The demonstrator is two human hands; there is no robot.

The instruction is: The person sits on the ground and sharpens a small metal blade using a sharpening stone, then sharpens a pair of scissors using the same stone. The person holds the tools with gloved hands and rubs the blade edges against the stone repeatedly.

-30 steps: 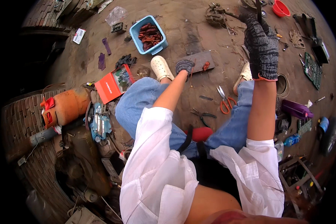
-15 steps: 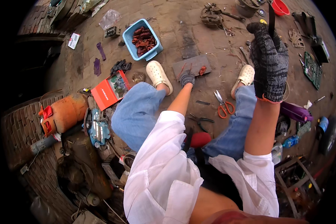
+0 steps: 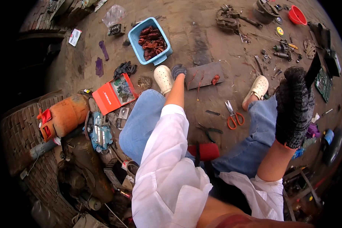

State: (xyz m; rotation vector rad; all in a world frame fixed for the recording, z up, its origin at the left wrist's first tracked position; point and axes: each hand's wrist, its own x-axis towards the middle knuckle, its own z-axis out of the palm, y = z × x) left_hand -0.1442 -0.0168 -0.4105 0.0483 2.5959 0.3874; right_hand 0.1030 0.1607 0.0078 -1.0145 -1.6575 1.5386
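Observation:
My left hand (image 3: 178, 71), in a dark grey knit glove, is low beside my left clog, just off the left end of a flat dark plate (image 3: 207, 70). Its fingers look curled; whatever they may hold is hidden. On the plate lie thin reddish strands (image 3: 192, 79) and a small reddish-brown lump (image 3: 215, 79). My right hand (image 3: 294, 108), gloved alike, is raised at the right, closed around a dark, flat, blade-like tool (image 3: 312, 70) that sticks up past the fingers. Its grip end is hidden by the glove.
Orange-handled scissors (image 3: 234, 116) and pliers (image 3: 209, 131) lie between my legs. A blue basin (image 3: 166, 57) of reddish-brown bundles stands far left of the plate. Nearby are an open orange box (image 3: 106, 98) and a gas cylinder (image 3: 69, 115). Loose tools and parts lie far right.
My left hand has drawn left off the plate toward my clog. My right hand has moved right and lower, with the blade-like tool now tilted rightward. The view has shifted slightly.

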